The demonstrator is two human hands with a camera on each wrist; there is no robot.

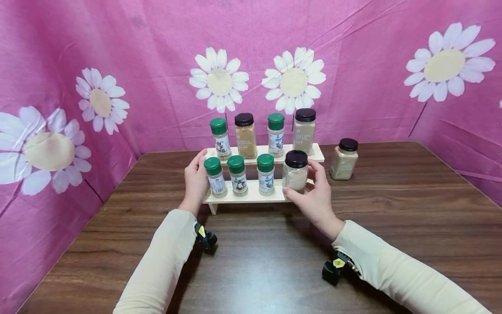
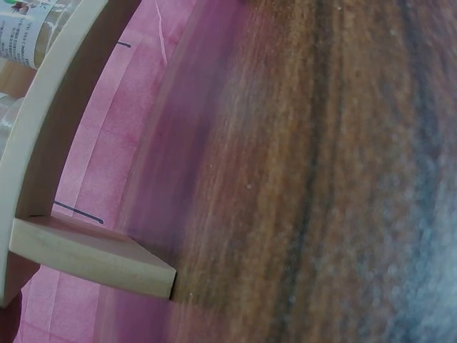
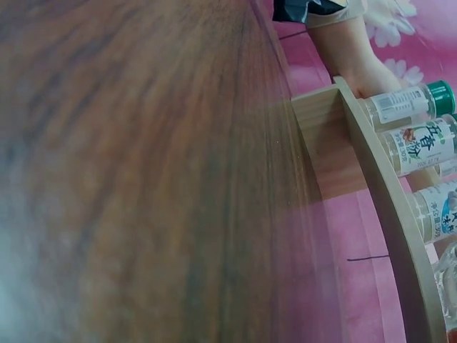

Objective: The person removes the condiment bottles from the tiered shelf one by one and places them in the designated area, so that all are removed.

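We see a right hand (image 1: pixel 317 201) grip a black-capped jar (image 1: pixel 295 178) between thumb and fingers at four o'clock on a pale, two-tier wooden rack (image 1: pixel 252 192); a left hand (image 1: pixel 195 183) touches the rack's nine o'clock end, though we cannot tell whether its half-hidden fingers close round it; beyond the rack at three o'clock, another spice jar (image 1: pixel 344 165) stands on our brown table (image 1: pixel 243 261)
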